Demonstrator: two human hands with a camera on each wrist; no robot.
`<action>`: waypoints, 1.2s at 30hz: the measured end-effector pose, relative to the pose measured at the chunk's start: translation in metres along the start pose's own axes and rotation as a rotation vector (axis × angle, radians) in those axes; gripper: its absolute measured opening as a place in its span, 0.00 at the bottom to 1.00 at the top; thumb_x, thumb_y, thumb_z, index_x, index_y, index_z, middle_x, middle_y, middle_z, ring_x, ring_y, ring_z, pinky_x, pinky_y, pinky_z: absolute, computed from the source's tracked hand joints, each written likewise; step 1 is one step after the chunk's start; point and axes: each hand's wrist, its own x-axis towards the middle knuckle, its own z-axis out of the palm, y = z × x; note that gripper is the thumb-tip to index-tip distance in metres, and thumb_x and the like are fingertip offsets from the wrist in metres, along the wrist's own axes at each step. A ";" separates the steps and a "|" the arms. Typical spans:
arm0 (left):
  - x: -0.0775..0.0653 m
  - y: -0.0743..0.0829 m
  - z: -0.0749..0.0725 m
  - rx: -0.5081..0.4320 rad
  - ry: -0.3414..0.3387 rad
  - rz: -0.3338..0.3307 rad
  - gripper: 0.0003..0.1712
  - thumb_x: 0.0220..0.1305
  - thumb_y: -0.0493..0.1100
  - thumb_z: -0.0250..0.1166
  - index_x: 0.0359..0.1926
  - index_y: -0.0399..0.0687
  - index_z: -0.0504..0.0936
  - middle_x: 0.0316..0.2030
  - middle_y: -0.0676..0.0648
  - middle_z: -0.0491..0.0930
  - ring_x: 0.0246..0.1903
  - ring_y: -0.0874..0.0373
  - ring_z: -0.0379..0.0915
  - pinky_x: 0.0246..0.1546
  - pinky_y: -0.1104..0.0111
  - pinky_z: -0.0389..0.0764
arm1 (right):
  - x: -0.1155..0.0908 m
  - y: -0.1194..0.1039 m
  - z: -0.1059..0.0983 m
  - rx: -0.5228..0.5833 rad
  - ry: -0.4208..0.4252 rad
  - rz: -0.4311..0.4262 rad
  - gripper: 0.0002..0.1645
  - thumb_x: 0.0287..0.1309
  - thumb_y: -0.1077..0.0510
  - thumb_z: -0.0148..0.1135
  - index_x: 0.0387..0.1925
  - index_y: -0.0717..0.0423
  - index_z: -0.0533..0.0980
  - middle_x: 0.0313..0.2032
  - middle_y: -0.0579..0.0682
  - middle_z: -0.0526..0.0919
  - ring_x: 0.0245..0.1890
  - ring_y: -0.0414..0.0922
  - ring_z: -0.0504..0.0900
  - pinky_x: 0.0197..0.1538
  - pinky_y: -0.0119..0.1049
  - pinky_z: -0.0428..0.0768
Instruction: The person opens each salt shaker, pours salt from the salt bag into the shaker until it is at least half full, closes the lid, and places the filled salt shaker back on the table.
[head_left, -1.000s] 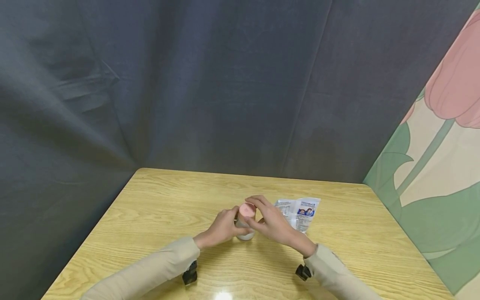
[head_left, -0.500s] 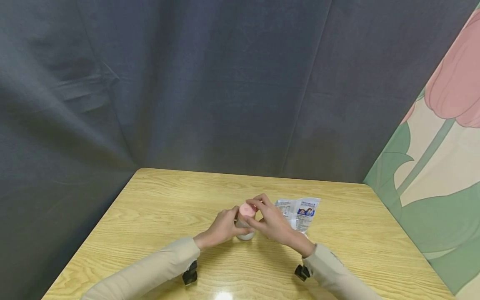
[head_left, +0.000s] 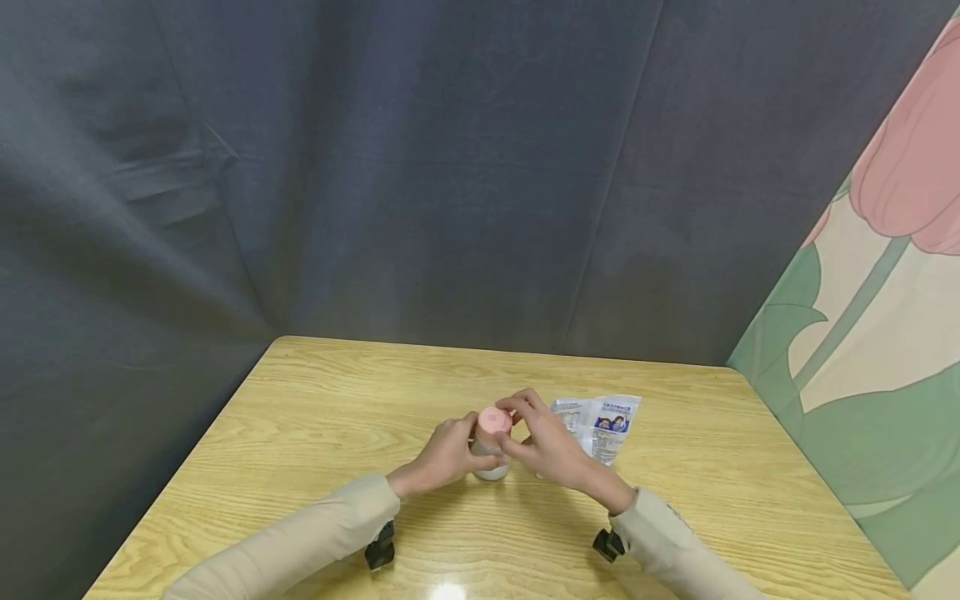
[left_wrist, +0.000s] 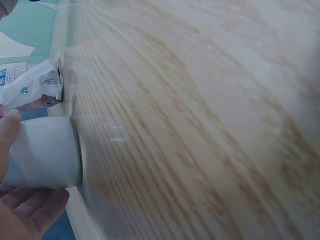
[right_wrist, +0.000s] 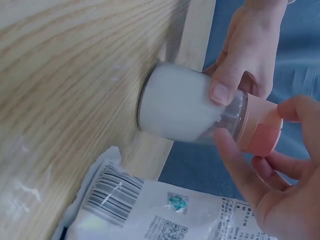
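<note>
A clear jar (right_wrist: 172,102), largely filled with something white, stands upright on the table. Its pink cap (head_left: 495,419) is on top, with a darker pink tab (right_wrist: 265,139) on the side in the right wrist view. My left hand (head_left: 444,452) grips the jar from the left, thumb on the near side and fingers behind. From the right, my right hand (head_left: 549,446) holds the cap between thumb and fingers. Part of the jar's body is hidden by both hands.
A white printed plastic packet (head_left: 611,425) lies just right of the jar, partly behind my right hand. The wooden table (head_left: 337,392) meets a dark curtain (head_left: 450,208) at the back and a floral wall covering (head_left: 885,333) at the right.
The fingers of my right hand have shifted slightly around the cap, a little to the right. My left hand, the jar and the packet stay in place.
</note>
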 end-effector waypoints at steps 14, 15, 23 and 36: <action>0.000 0.000 0.001 -0.006 0.002 0.004 0.32 0.58 0.46 0.75 0.58 0.37 0.75 0.47 0.43 0.83 0.44 0.57 0.81 0.42 0.69 0.82 | 0.000 -0.001 0.000 0.007 -0.018 -0.037 0.26 0.66 0.60 0.62 0.63 0.63 0.70 0.57 0.55 0.74 0.48 0.47 0.79 0.35 0.27 0.83; 0.000 0.001 0.001 -0.011 -0.003 0.006 0.32 0.58 0.46 0.75 0.59 0.37 0.74 0.48 0.43 0.83 0.44 0.57 0.81 0.42 0.69 0.82 | 0.000 -0.001 0.000 0.012 -0.018 -0.039 0.25 0.66 0.60 0.62 0.62 0.64 0.71 0.56 0.55 0.74 0.48 0.47 0.79 0.35 0.27 0.83; -0.001 0.000 0.000 -0.009 -0.005 -0.003 0.33 0.59 0.49 0.74 0.59 0.37 0.74 0.47 0.43 0.83 0.44 0.58 0.81 0.41 0.70 0.82 | 0.001 0.000 0.000 0.013 -0.012 -0.023 0.26 0.65 0.59 0.65 0.60 0.64 0.70 0.54 0.56 0.73 0.47 0.49 0.79 0.34 0.27 0.83; -0.001 -0.001 0.000 -0.018 -0.010 0.002 0.32 0.59 0.49 0.74 0.59 0.38 0.75 0.47 0.44 0.83 0.43 0.59 0.81 0.41 0.70 0.82 | 0.002 0.000 0.001 -0.017 -0.030 -0.063 0.27 0.67 0.58 0.63 0.63 0.64 0.70 0.56 0.57 0.75 0.44 0.47 0.80 0.33 0.27 0.82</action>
